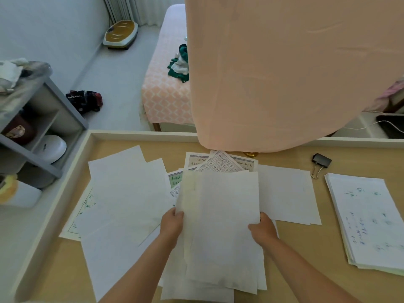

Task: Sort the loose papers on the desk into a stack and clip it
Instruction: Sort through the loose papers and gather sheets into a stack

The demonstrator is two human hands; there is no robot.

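- Pale wooden desk [295,248] with a raised rim, close below the camera.
- Left hand [171,224] and right hand [263,230], fingers curled round the side edges of a sheaf of white papers [220,226], held over the desk's middle.
- Loose sheets [124,193] scattered to the left; printed grid sheets [220,162] just beyond the sheaf.
- Neat stack [369,219] at the right edge; black binder clip [321,160] near its far corner, not touching.
- Farther off, hanging peach cloth [284,73] and patterned bed [164,84].

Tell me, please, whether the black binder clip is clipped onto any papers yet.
Not clipped: the binder clip lies alone on the desk, beside the stack.
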